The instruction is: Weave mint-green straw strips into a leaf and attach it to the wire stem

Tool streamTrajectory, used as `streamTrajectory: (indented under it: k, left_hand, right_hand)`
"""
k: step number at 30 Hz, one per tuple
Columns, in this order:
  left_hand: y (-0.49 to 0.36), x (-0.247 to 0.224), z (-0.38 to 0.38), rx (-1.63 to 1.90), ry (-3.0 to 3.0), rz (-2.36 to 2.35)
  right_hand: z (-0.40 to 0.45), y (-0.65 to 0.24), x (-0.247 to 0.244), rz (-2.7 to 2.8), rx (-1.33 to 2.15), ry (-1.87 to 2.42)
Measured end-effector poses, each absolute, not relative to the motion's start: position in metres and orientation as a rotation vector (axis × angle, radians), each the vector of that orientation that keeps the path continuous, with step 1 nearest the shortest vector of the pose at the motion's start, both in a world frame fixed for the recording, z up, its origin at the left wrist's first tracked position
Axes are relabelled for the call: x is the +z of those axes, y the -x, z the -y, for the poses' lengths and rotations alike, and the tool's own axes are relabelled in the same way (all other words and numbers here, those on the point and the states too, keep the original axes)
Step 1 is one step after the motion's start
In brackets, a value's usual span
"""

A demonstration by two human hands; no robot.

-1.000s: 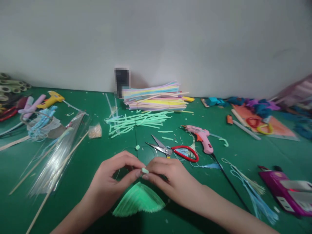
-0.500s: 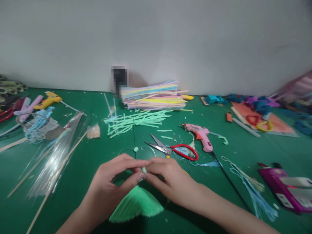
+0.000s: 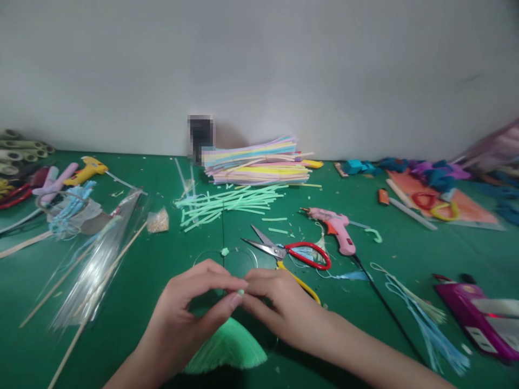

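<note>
My left hand [image 3: 184,305] and my right hand [image 3: 284,300] meet at the front middle, fingertips pinched together on a small mint-green piece [image 3: 240,292]. Only a bit of it shows between the fingers, so its exact kind is hidden. Just below hangs or lies a bright green fan-shaped fringe [image 3: 233,346], partly covered by my left hand. Behind the fingers runs a thin wire hoop [image 3: 256,259] with a small green knot-like piece [image 3: 225,252] on it. Scissors [image 3: 279,252] with one red and one yellow handle lie spread beyond my right hand.
Mint-green strips [image 3: 231,202] lie before pastel strip bundles [image 3: 255,167]. To the right are a pink glue gun [image 3: 334,224], tassels [image 3: 425,313] and a magenta device [image 3: 472,319]. Leftward lie clear plastic sleeves [image 3: 97,270], wooden sticks [image 3: 75,346], a bead bag [image 3: 158,221] and a yellow glue gun [image 3: 87,170].
My fingers have closed further over the small green piece, so less of it shows. The camera view has shifted slightly, and more of the scissors' yellow handle is visible.
</note>
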State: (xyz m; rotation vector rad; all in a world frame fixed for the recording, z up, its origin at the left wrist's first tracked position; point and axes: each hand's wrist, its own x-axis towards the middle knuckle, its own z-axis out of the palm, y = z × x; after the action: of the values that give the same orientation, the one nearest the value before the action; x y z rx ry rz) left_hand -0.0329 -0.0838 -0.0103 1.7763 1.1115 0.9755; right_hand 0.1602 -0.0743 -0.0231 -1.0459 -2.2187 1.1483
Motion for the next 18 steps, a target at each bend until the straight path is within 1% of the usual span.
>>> streamTrajectory:
  k: [8, 18]
  left_hand:
    - [0.030, -0.020, 0.085, 1.083, -1.582, -1.287]
    - [0.019, -0.029, 0.091, 1.165, -1.168, -1.270]
  right_hand:
    - [0.077, -0.158, -0.026, 2.128, 1.179, 1.052]
    - [0.078, -0.147, -0.027, 2.099, 1.182, 1.116]
